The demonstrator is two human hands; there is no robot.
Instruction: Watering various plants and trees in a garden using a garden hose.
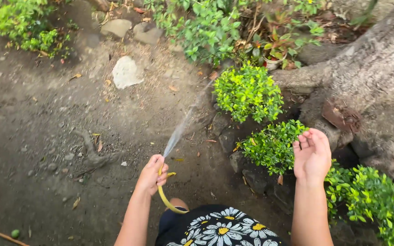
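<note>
With the left hand (151,174) clenched on the yellow hose (166,201) and the right hand (312,155) released, the water jet (181,126) was best kept low at the shrub (248,92) base.

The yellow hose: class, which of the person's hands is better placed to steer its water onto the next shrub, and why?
Left. The left hand already grips the yellow hose, its water jet aimed toward the green shrub. The right hand is open and empty above another shrub.
</note>
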